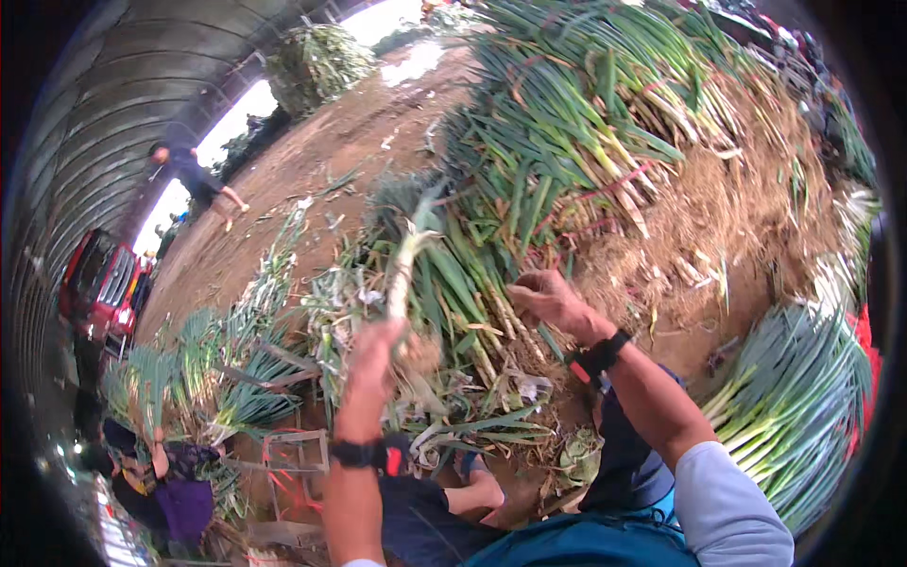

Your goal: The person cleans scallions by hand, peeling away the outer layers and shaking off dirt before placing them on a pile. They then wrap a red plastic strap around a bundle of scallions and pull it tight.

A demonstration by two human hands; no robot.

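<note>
My left hand (376, 342), smeared by motion, is closed round the white shank of a green onion (404, 269). The stalk stands nearly upright, its leafy end pointing away from me. To the right, my right hand (553, 300) hovers at the near edge of a pile of green onions (557, 123), its fingers bent together. Whatever those fingers may pinch is hidden. Between both hands, more green onions (453, 274) lie with their root ends toward me. Peeled leaves and scraps (472, 425) cover the ground below.
Cleaned green onions (784, 406) are heaped at my right. A person in purple (179, 491) works at the lower left beside more bundles (189, 369). A small crate-like frame (295, 463) stands near my left forearm. Farther off are a walking person (194, 175) and a red vehicle (104, 283).
</note>
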